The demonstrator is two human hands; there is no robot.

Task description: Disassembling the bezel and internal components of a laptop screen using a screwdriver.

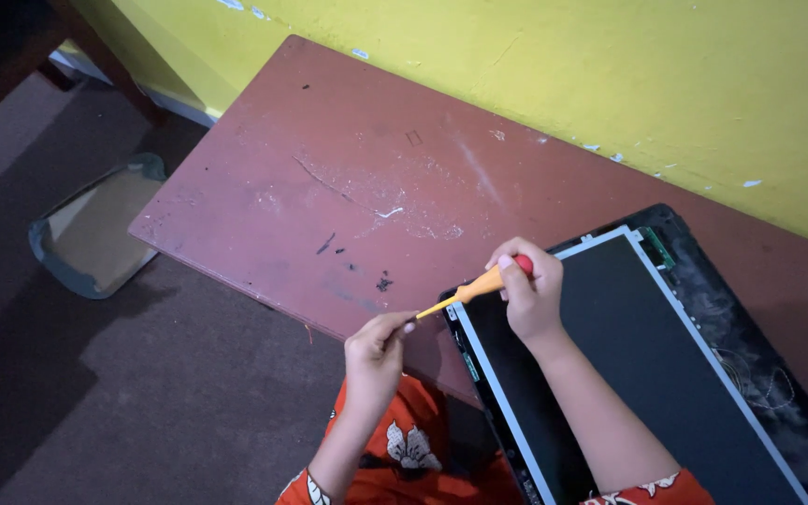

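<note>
My right hand (527, 295) grips a small screwdriver (474, 290) with an orange handle and red cap, its tip pointing left at the near-left corner of a laptop screen panel (628, 365). The dark panel with a silver frame lies inside a black laptop lid (750, 346) on the table. My left hand (378, 348) is pinched shut at the screwdriver's tip, beside the panel's corner; whether it holds a tiny screw I cannot tell.
The reddish-brown table (329, 187) is scratched, with a few small dark bits (383, 281) near its front edge. A yellow wall (610, 65) runs behind it. A flat tray-like panel (95, 229) lies on the dark carpet at left.
</note>
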